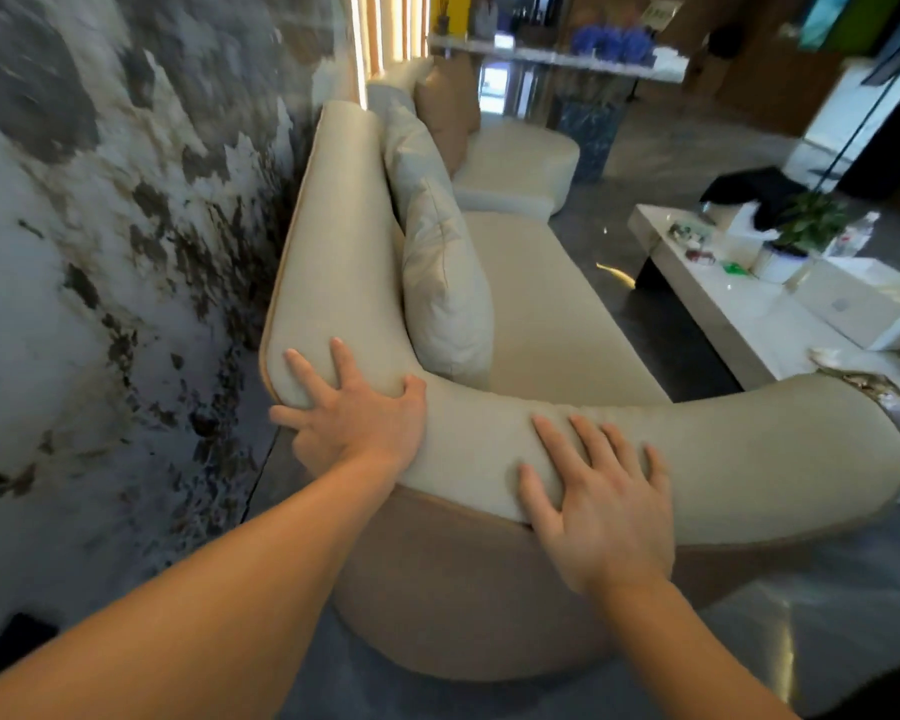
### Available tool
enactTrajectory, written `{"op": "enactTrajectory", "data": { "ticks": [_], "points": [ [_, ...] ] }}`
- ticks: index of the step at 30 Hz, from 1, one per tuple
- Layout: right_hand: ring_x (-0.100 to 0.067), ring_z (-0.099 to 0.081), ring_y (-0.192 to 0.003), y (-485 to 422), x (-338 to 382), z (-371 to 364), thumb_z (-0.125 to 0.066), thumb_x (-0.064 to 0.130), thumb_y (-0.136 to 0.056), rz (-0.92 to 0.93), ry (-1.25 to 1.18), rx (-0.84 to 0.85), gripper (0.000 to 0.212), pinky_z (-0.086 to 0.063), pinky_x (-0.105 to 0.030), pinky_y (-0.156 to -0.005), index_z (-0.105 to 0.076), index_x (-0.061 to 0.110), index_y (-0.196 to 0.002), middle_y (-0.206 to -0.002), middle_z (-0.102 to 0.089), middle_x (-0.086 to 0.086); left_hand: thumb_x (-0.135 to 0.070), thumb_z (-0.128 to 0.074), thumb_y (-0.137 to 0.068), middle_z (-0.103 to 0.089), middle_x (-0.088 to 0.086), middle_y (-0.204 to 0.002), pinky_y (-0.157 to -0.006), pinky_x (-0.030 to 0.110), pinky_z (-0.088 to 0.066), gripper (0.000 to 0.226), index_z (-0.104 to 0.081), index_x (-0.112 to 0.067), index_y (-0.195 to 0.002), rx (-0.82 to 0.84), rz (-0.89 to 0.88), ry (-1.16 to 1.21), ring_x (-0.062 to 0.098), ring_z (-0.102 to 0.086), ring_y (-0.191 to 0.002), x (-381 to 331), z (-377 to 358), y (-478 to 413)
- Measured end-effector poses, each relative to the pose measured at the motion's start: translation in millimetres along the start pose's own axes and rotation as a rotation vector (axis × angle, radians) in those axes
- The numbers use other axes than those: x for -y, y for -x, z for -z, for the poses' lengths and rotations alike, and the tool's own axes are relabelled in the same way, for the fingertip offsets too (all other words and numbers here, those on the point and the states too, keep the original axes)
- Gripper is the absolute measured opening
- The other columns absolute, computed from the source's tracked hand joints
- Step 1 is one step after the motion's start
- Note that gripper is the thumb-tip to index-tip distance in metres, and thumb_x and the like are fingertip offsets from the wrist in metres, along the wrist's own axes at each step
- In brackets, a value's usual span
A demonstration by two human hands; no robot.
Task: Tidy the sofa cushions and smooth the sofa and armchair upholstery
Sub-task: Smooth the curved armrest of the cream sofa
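View from behind the curved end of a cream sofa [541, 314] set along a mottled wall [100, 226]. The left hand [357, 415] lies at the corner of the padded backrest [333, 241], fingers [345, 358] spread flat and gripping nothing; the right hand [606, 504] lies palm-down on the curved arm section, fingers likewise splayed. A pale cushion [445, 283] leans against the backrest on the seat, and a white counter [739, 298] carrying small items stands well apart to the right.

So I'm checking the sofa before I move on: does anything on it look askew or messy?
The pale cushion slumps against the sofa's backrest, creased and leaning. Both hands, left and right, lie flat on the curved armrest, which looks smooth. Nothing looks spilled or damaged on the sofa.
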State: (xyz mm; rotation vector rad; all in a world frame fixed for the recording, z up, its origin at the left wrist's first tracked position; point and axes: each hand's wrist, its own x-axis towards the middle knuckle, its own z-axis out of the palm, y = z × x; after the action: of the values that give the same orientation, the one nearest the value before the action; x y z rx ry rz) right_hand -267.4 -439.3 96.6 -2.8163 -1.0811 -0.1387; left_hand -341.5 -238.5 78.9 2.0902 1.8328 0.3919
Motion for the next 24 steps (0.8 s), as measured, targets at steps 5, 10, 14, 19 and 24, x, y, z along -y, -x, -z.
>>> {"op": "enactTrajectory", "data": {
  "ticks": [5,10,14,19,24],
  "points": [
    [-0.022,-0.043,-0.136,-10,26,-12,-0.019,0.063,-0.088,-0.060,-0.001,-0.091,0.061,-0.029,-0.053,-0.111,-0.046,0.045,-0.140,-0.146,-0.053,0.006,-0.081,-0.028,-0.066,0.006,-0.003,-0.162,-0.075,0.044,-0.039,0.097,-0.006,-0.039,-0.150,-0.020,-0.050,0.006,0.050,-0.016,-0.130,2,-1,-28],
    [-0.036,-0.050,-0.129,-35,86,-20,-0.030,0.054,-0.084,-0.096,-0.038,-0.098,0.059,-0.031,-0.059,-0.108,-0.060,0.036,-0.132,-0.139,-0.060,-0.009,-0.082,-0.029,-0.065,0.002,-0.004,-0.162,-0.082,0.046,-0.041,0.095,-0.009,-0.042,-0.149,0.002,-0.040,0.020,0.050,-0.019,-0.129,16,3,-80],
    [-0.044,-0.067,-0.105,-82,119,-42,-0.049,0.049,-0.073,-0.099,-0.181,-0.202,0.049,-0.040,-0.061,-0.098,-0.078,0.027,-0.107,-0.116,-0.073,-0.019,-0.083,-0.027,-0.065,-0.004,-0.001,-0.163,-0.086,0.049,-0.042,0.095,-0.013,-0.041,-0.149,-0.021,-0.059,0.013,0.049,-0.026,-0.126,19,-1,-141],
    [-0.049,-0.070,-0.092,-147,170,-54,-0.050,0.048,-0.064,-0.065,-0.215,-0.054,0.051,-0.035,-0.060,-0.094,-0.081,0.022,-0.094,-0.102,-0.076,-0.023,-0.089,-0.027,-0.066,0.002,-0.004,-0.163,-0.099,0.057,-0.038,0.095,-0.010,-0.047,-0.149,0.005,-0.080,-0.001,0.051,-0.022,-0.132,20,0,-232],
    [-0.048,-0.056,-0.102,-193,193,-65,-0.047,0.051,-0.058,-0.034,-0.127,-0.061,0.060,-0.026,-0.061,-0.098,-0.078,0.017,-0.097,-0.094,-0.075,-0.026,-0.095,-0.022,-0.062,0.002,-0.005,-0.163,-0.101,0.056,-0.038,0.098,-0.008,-0.050,-0.148,0.040,-0.094,-0.039,0.047,-0.025,-0.132,10,-9,-275]
  ]
}}
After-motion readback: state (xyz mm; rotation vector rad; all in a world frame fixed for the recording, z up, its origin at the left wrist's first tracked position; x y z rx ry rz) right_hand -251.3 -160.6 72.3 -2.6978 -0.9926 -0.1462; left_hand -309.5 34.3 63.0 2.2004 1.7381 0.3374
